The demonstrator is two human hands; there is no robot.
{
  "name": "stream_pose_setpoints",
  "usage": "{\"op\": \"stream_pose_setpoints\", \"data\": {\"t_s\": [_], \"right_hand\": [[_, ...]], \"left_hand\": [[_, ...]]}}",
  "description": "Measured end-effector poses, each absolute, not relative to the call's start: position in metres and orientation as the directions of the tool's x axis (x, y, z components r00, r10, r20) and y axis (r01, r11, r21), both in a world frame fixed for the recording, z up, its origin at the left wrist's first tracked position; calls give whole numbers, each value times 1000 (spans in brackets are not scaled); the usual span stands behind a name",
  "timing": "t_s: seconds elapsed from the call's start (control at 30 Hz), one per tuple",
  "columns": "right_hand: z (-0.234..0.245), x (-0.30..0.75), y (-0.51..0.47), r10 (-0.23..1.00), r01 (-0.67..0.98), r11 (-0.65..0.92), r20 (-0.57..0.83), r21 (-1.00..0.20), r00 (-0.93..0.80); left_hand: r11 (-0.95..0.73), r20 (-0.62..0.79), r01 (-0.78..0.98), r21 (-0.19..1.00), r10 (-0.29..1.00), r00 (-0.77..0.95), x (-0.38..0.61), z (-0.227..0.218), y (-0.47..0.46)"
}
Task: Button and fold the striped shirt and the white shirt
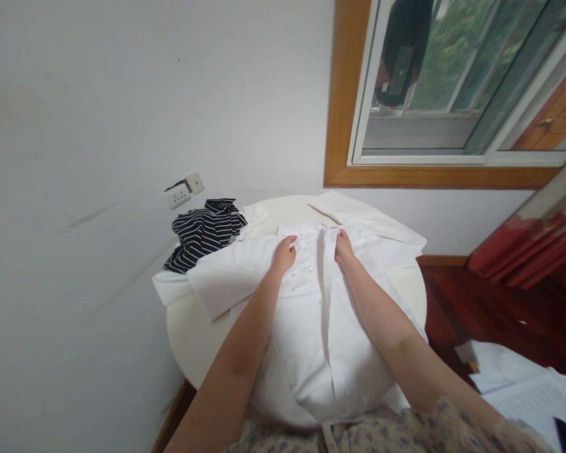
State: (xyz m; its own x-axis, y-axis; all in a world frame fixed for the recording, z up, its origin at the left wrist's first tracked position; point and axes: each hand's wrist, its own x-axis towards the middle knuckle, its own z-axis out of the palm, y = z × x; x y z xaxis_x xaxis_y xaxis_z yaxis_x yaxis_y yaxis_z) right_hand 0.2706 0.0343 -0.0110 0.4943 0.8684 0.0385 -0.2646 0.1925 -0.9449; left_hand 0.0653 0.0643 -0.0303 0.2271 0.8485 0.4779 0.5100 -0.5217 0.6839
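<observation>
A white long-sleeved button shirt [292, 327] lies spread over a round table [193, 340], its front edges parted and its lower part hanging toward me. One sleeve stretches to the left, the other to the far right. My left hand [285, 253] pinches the shirt cloth near the collar, left of the button row. On the other side, my right hand [343, 247] grips the front edge near the collar. Small buttons show between the two hands.
A black-and-white striped garment [205, 233] lies crumpled at the table's back left, against the wall. Above it is a wall socket [178, 195]. A wood-framed window [337, 126] is at the right. White cloth and papers [523, 390] lie at lower right, near a red curtain [523, 239].
</observation>
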Motion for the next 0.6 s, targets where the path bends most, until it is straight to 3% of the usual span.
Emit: {"op": "stream_pose_setpoints", "data": {"t_s": [0.6], "right_hand": [[-12,270,35,874,-323,197,17,-926,485]], "left_hand": [[-522,474,500,691,849,233,65,-29,62]]}}
